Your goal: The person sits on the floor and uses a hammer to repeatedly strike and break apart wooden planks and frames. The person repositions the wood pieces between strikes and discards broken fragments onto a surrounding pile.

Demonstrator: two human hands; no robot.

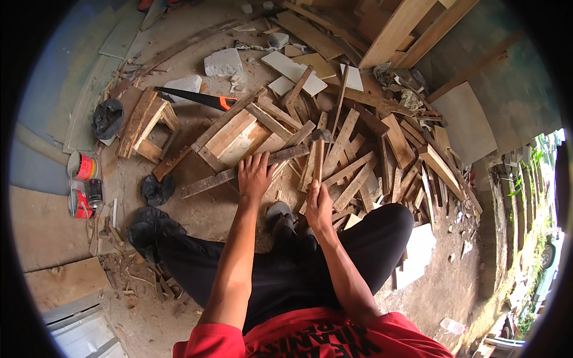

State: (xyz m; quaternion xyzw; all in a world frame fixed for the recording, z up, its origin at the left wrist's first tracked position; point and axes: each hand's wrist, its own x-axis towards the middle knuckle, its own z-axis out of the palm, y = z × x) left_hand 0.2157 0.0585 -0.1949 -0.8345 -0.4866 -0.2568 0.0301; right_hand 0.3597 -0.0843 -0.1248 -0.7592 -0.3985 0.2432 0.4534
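Two hands work over a scrap pile: the left hand lies spread flat on a slat, while the right hand is clenched round a hammer, upright above the pile. Behind lies a saw.

Lower end of hammer handle buried in right fist; grip end not visible. Slat partly covered under left palm, so contact spot hidden. Shoe half behind wrists and knees, second shoe barely seen. Saw blade tip lost behind small wooden stool. Can labels too small and bent by lens to read. Bottom of scrap pile hidden under top boards. Shirt cut off by lower edge. Far right yard w/ plants blurred, squeezed at rim.
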